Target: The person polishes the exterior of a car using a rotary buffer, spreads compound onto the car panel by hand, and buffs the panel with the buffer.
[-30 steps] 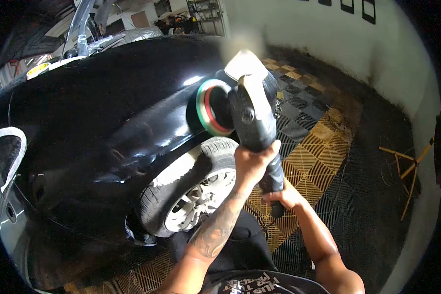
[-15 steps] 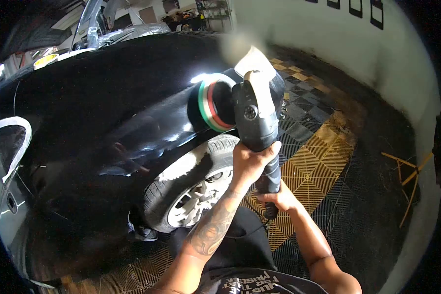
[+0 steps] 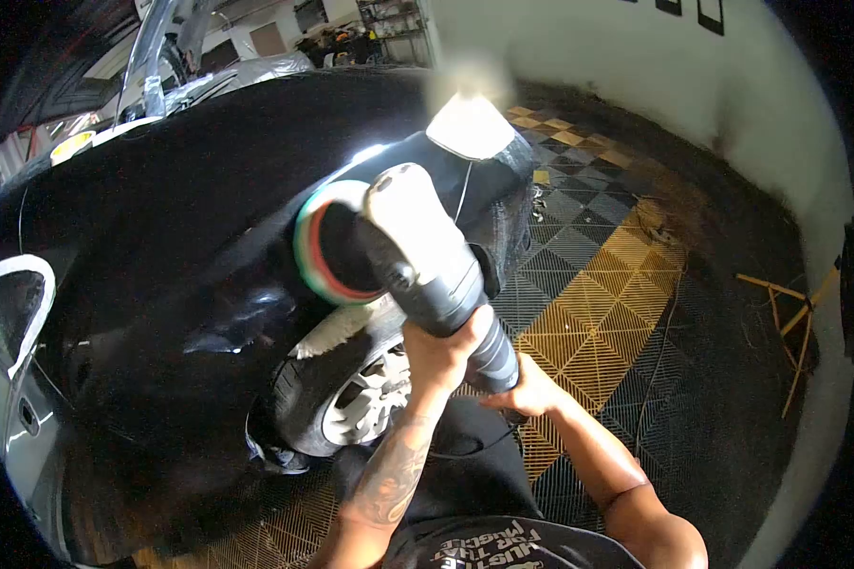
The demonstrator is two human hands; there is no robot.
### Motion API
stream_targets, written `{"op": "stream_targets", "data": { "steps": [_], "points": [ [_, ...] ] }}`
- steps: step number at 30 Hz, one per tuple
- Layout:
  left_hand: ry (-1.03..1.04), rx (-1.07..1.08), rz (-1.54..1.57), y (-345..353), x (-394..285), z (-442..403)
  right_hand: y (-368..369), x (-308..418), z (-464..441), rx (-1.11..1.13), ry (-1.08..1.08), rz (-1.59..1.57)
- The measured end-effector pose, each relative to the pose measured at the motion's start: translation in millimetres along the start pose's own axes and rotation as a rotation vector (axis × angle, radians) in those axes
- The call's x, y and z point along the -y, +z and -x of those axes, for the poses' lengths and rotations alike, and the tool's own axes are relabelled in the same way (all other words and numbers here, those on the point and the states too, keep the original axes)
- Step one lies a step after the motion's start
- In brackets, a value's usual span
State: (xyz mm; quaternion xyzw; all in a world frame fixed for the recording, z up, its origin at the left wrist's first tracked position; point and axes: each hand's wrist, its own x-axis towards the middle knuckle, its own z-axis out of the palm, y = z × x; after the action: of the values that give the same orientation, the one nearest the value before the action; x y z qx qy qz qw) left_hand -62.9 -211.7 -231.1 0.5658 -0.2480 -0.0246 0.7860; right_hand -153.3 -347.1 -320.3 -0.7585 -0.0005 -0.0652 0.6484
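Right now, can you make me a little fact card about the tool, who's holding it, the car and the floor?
Tool: polisher
Pad: round, with green, white and red rings; beside the car, touching or not is hard to tell
Left grip: around the polisher, nearer the pad
Right grip: at the handle's far end
Car: shiny black
Wheel: pale spokes
Floor: black and yellow tiles

Polisher [image 3: 425, 242] is gripped by left hand [image 3: 441, 351] mid-body and by right hand [image 3: 529, 384] at rear end. Striped pad [image 3: 310, 248], beyond left hand, is held at black fender [image 3: 228, 251]; contact can't be confirmed. Wheel [image 3: 362, 403] is seen left of left hand; yellow tiles [image 3: 593, 332] are laid right of right hand.
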Motion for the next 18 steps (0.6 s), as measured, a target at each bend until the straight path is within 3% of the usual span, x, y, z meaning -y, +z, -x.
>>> {"op": "stream_targets", "data": {
  "steps": [3, 7, 9, 14, 18],
  "points": [
    [-0.059, 0.064, 0.153, 36, 16, -19, -18, 13, 6, -0.009, 0.195, -0.224],
    [-0.105, 0.163, 0.113, 77, 43, -51, -54, -14, 2, -0.07, 0.208, -0.334],
    [-0.062, 0.187, -0.126, 88, 54, -62, -63, -8, 5, -0.124, 0.223, -0.446],
    [-0.071, 0.096, 0.043, 104, 68, -36, -86, 0, 30, -0.07, 0.321, -0.377],
    [-0.189, 0.171, -0.014, 109, 63, -47, -98, 2, 21, -0.062, 0.362, -0.343]
  ]
}}
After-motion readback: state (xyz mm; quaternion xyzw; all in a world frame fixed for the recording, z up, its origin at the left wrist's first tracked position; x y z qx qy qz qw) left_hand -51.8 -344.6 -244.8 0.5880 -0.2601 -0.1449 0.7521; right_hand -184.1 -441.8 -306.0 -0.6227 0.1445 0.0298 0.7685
